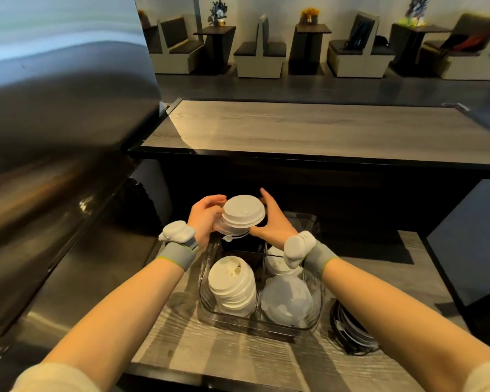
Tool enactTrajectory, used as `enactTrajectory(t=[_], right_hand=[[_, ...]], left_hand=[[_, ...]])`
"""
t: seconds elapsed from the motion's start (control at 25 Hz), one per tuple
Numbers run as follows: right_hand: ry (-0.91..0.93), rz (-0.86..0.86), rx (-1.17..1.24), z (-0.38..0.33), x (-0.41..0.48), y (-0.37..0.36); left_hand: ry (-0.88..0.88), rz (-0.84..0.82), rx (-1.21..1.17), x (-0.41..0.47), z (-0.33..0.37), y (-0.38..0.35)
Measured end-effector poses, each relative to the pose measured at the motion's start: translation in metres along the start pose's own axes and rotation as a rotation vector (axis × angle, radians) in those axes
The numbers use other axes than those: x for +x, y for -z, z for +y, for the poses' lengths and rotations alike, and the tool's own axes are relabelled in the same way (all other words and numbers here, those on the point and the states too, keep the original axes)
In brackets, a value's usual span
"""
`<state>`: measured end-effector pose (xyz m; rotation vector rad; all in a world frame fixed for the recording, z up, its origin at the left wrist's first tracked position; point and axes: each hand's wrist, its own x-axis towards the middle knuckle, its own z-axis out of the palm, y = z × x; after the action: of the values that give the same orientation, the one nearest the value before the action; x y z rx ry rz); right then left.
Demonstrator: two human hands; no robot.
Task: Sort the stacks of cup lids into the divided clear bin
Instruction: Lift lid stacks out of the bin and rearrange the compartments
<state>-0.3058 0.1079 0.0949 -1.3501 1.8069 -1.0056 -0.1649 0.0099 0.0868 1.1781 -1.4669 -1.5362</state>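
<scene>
A café, padded booth seats (259, 56) with small dark pedestal tables (311, 38) along the top of the frame, grey wood-grain service counter (294, 131) at centre

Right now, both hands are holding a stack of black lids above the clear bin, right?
Not quite. The head view shows the stack of lids, between the left hand and right hand above the clear bin, is white on top, not black.
</scene>
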Motion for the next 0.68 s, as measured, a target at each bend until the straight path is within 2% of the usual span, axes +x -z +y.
enactTrajectory(t=[0.12,0.28,0.4,0.44,0.56,0.68], right_hand=[[0.020,-0.112,-0.097,0.003,-0.013,0.010],[-0.029,-0.017,-0.152,0.012,-0.036,0.023],[-0.092,0.047,-0.167,0.018,-0.036,0.029],[-0.141,0.081,-0.246,0.023,-0.035,0.032],[-0.262,0.109,-0.681,0.042,-0.035,0.043],[-0.236,-0.002,-0.832,0.055,-0.030,0.041]], left_hand=[[-0.028,-0.034,0.044,-0.010,-0.001,-0.017],[-0.054,-0.075,0.067,-0.031,-0.001,-0.039],[-0.070,-0.030,0.054,-0.035,-0.001,-0.046],[-0.063,0.008,0.044,-0.035,0.000,-0.047],[-0.037,0.084,0.042,-0.041,0.000,-0.049],[-0.008,0.094,0.034,-0.047,0.001,-0.046]])
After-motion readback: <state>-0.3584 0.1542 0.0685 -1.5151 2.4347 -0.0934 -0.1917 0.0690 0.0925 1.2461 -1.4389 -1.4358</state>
